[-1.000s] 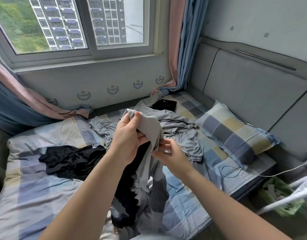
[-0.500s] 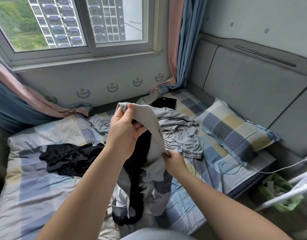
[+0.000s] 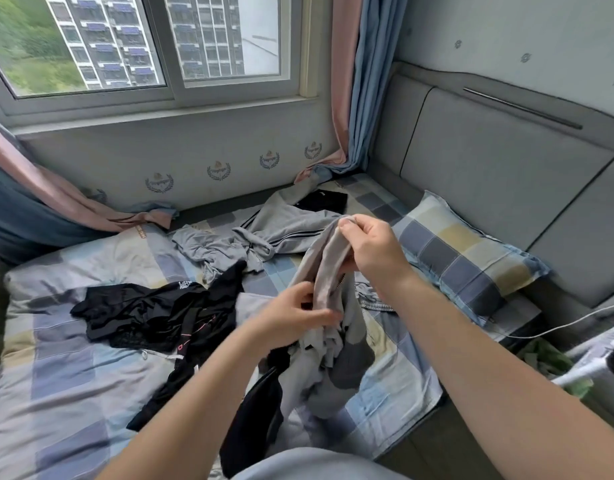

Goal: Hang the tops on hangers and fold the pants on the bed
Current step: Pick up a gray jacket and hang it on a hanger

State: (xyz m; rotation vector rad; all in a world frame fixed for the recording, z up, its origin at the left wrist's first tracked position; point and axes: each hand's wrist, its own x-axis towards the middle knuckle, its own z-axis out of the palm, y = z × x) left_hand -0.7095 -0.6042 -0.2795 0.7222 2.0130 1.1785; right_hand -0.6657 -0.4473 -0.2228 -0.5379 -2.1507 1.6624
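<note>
Your left fingers (image 3: 319,317) are curled tight round the middle of a grey garment (image 3: 328,271), and your right fingers (image 3: 354,228) pinch its top edge higher up. The rest of it hangs in a bunch down to the bed (image 3: 56,393), with dark cloth tangled in it. I cannot tell whether it is a top or pants.

By my reading you are near the start, as nothing looks hung. From the left, a black heap (image 3: 149,310) lies crumpled on the bed and a grey striped piece (image 3: 288,228) sprawls beyond it. A small black item (image 3: 324,200) lies flat near the curtain (image 3: 347,98), perhaps folded. No hanger is in view.

Your left hand (image 3: 291,317) sits low, its forearm reaching in from the lower left. Your right hand (image 3: 375,251) is raised above it, its forearm coming from the lower right, in front of the pillow (image 3: 472,268).
</note>
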